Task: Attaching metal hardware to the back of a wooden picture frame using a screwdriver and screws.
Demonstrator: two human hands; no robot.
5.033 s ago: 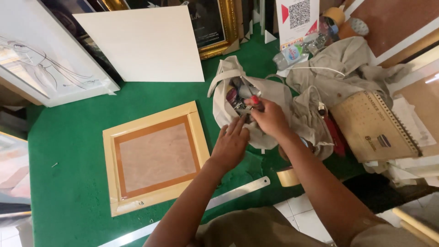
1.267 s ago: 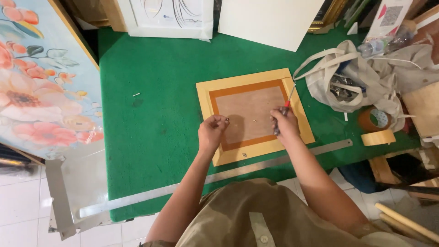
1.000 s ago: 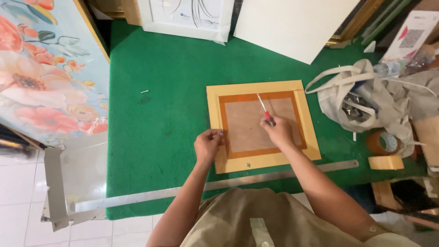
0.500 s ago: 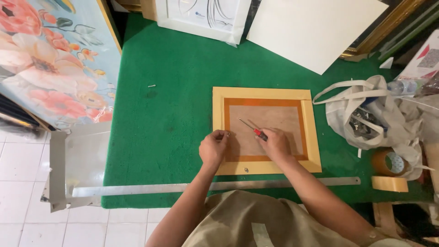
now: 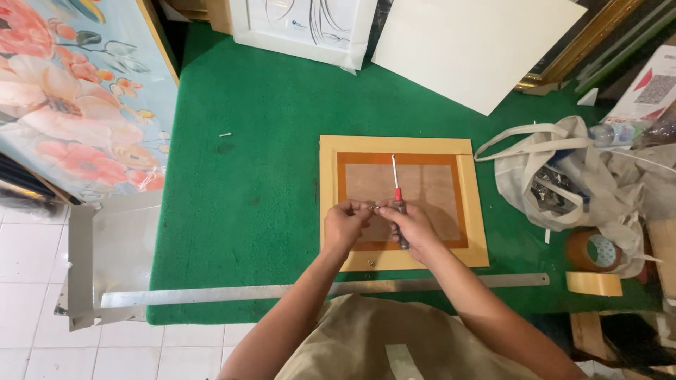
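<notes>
A pale wooden picture frame lies face down on the green carpet, its brown backing board edged with orange tape. Both hands meet over its lower middle. My right hand holds a screwdriver with a red collar, its metal shaft pointing away from me across the backing. My left hand pinches a small metal piece between the fingertips, and the right hand's fingers touch it too. A small screw lies on the frame's near rail.
A long steel ruler lies along the carpet's near edge. A cloth bag with tools and two tape rolls sit at the right. A flower painting, framed pictures and a white board lie around. A loose screw rests on the carpet.
The right hand came from the cloth bag to the frame with the screwdriver. Over the last second both hands drew together at the frame's lower middle, and the view shifted right.
</notes>
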